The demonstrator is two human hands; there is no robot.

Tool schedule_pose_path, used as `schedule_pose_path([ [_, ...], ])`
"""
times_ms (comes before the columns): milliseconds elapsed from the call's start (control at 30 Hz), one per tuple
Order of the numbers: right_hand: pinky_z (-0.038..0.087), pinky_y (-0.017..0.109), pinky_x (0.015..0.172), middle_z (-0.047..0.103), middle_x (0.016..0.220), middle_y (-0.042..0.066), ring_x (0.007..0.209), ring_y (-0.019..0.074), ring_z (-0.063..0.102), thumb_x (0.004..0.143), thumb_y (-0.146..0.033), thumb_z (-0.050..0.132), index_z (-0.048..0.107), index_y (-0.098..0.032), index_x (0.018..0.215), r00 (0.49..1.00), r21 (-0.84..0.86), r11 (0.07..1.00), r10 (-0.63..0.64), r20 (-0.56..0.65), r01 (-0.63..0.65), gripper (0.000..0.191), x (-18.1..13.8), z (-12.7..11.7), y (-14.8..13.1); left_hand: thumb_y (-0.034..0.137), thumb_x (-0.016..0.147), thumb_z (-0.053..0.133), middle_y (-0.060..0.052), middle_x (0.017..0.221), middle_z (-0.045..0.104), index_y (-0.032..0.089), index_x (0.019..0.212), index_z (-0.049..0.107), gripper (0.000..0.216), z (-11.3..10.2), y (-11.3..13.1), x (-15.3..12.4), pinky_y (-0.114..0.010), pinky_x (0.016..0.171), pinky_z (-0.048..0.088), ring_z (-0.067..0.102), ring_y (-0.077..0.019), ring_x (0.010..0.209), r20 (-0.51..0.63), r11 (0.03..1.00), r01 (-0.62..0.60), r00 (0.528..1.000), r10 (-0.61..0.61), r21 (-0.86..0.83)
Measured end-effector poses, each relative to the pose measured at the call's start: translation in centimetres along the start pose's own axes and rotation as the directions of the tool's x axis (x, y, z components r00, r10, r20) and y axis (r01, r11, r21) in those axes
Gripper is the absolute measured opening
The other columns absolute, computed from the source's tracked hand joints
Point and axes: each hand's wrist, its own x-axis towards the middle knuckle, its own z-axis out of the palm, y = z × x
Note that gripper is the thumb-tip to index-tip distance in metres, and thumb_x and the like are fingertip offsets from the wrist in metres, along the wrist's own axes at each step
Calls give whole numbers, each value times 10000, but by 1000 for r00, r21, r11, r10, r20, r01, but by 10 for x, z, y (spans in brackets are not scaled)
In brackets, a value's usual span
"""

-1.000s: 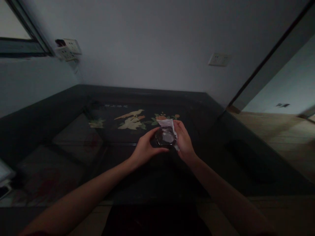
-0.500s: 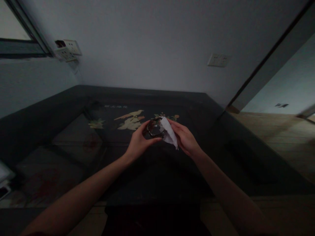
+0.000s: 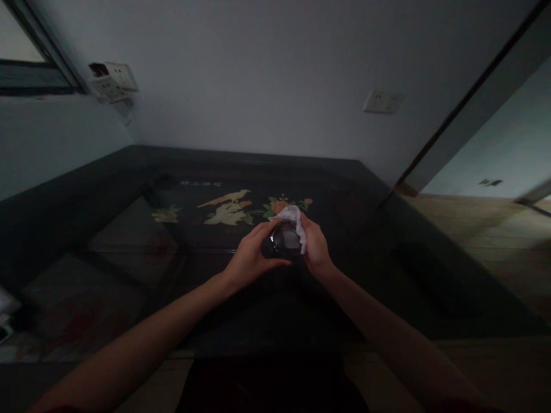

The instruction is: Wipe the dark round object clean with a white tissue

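A shiny, see-through glass cup (image 3: 286, 240), dark against the table, is held between my hands above the black tabletop (image 3: 267, 315). My left hand (image 3: 249, 255) is closed round its left side, thumb below and fingers above. On the other side, my right hand (image 3: 316, 244) presses a crumpled white tissue (image 3: 293, 214) against the cup's upper and right edge. Most of the right fingers are hidden behind the tissue and the cup.
Flower and bird pictures (image 3: 228, 212) decorate the tabletop. The wall behind carries a socket plate (image 3: 383, 102) on the right and sockets with a plugged-in adapter (image 3: 112, 83) on the left. A whitish object (image 3: 6, 307) lies at the far left edge.
The cup has turned, and both hands have come slightly lower and towards me with it. The tissue has shifted from the cup's right side to wrap over its top and right edge.
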Motion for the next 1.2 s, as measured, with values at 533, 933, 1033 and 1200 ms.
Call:
schedule_pose_path([
  [533,273,427,1096,404,1407,77,1289,213,386,943,-435,356,366,-259,1361,943,-275,903,-329,50,330,453,-48,28,3,218,594,768,-117,1173,576,172,1171,450,661,11,-8,0,-428,959,465,583,-241,1076,-254,958,145,945,-208,-247],
  [933,391,248,527,598,602,-16,552,126,518,686,-407,641,629,-174,645,1000,10,999,30,3,-30,236,-11,8,-22,387,561,831,-109,1212,571,215,1247,439,808,7,-2,-7,-454,957,470,567,-277,1120,-11,994,5,1000,-6,-113],
  [1033,394,245,539,610,621,-15,563,122,520,657,-397,662,640,-166,668,997,44,997,71,-17,-70,233,-8,6,-22,398,558,831,-110,1204,583,220,1252,455,809,5,-4,-5,-457,959,469,570,-283,1119,23,995,-3,1000,5,-100],
  [1200,447,287,638,617,747,17,692,160,566,826,-465,506,624,-185,803,987,-46,990,-139,-85,135,305,-20,14,-7,370,579,824,-120,1292,543,230,1280,455,805,4,-9,-2,-467,1022,416,525,-287,1191,-61,992,4,998,-12,-127],
])
